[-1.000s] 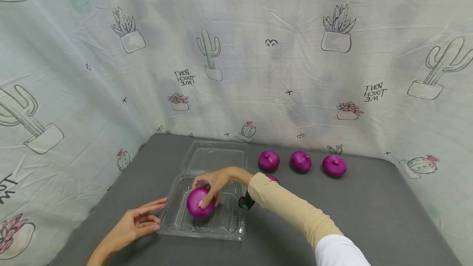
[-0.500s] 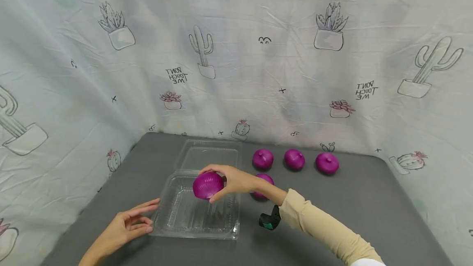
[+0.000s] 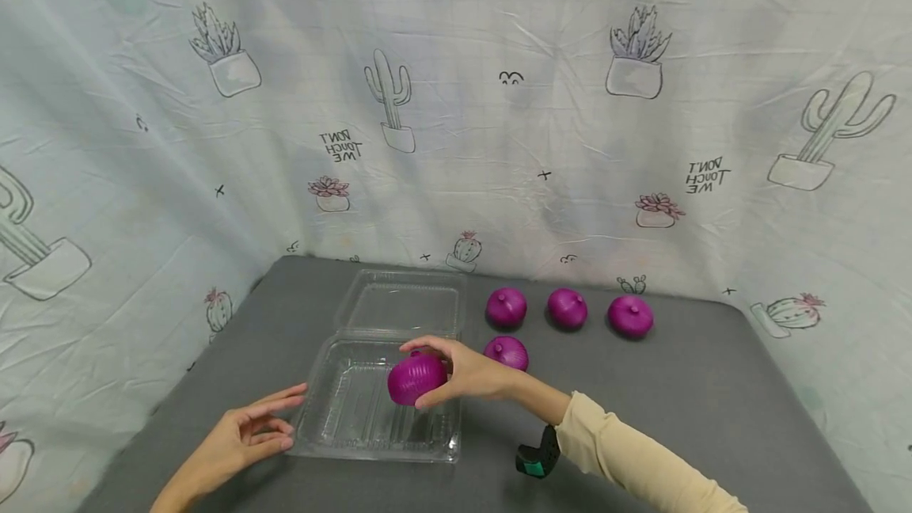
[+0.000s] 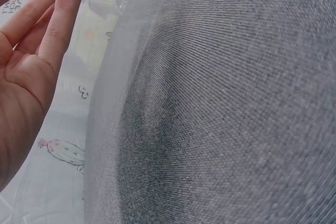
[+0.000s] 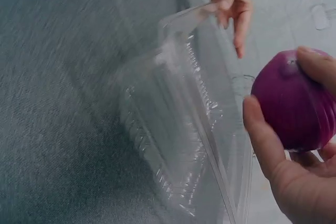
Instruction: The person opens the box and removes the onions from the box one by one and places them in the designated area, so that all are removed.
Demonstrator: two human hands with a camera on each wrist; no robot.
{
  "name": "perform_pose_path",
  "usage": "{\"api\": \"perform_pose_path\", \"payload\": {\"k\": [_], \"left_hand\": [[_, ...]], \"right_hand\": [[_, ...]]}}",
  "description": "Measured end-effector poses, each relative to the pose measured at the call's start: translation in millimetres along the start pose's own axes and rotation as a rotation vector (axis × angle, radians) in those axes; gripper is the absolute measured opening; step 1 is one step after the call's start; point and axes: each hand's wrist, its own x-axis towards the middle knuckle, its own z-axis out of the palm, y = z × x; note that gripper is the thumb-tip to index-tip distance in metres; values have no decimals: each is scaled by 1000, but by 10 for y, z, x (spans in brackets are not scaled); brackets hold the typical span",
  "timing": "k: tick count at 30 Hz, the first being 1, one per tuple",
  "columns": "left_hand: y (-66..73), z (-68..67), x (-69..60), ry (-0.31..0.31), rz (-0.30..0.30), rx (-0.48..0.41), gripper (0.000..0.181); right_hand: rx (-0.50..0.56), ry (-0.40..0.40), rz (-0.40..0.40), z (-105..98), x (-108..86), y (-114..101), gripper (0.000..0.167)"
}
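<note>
A purple onion [image 3: 416,380] is held by my right hand [image 3: 472,370], thumb on the near side and fingers over the far side. It is raised over the right part of a clear plastic clamshell box [image 3: 342,343], whose lid [image 3: 409,307] lies folded back. In the right wrist view the onion [image 5: 294,100] sits between thumb and fingers, with the box [image 5: 173,114] beyond. My left hand [image 3: 238,442] rests at the box's left edge, fingers loosely extended and fingertips at the rim. The left wrist view shows this hand [image 4: 29,72] only partly, along the left border.
Three onions stand in a row along the back: one onion [image 3: 507,307], another [image 3: 568,309] and a third [image 3: 630,316]. A nearer onion [image 3: 507,352] lies just behind my right wrist. The grey tabletop [image 3: 684,410] ends at a printed curtain [image 3: 499,141]. A black wrist device [image 3: 539,454] hangs below my right wrist.
My right hand has lifted the onion from low in the box and shifted it right, then slightly nearer me. The onion has turned in the grip. My left hand keeps its place by the box.
</note>
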Motion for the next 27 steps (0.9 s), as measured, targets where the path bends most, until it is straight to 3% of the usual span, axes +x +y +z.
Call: {"api": "perform_pose_path", "payload": {"k": [3, 6, 10, 13, 16, 20, 27], "left_hand": [[-8, -8, 3, -1, 10, 2, 47], [-11, -11, 1, 0, 15, 3, 47], [-16, -2, -3, -3, 17, -6, 47], [-19, 6, -5, -8, 14, -8, 47], [-16, 7, -4, -8, 13, -3, 46], [-8, 0, 0, 0, 22, 10, 46], [-16, -7, -3, -19, 36, -13, 46]], "right_hand": [[-59, 26, -21, 3, -14, 11, 63], [-13, 51, 8, 8, -20, 24, 61], [206, 22, 47, 23, -25, 41, 61], [402, -63, 47, 40, -32, 35, 64], [500, -134, 30, 58, -35, 10, 65], [519, -139, 3, 78, -30, -21, 55], [495, -52, 9, 93, -54, -2, 36]]}}
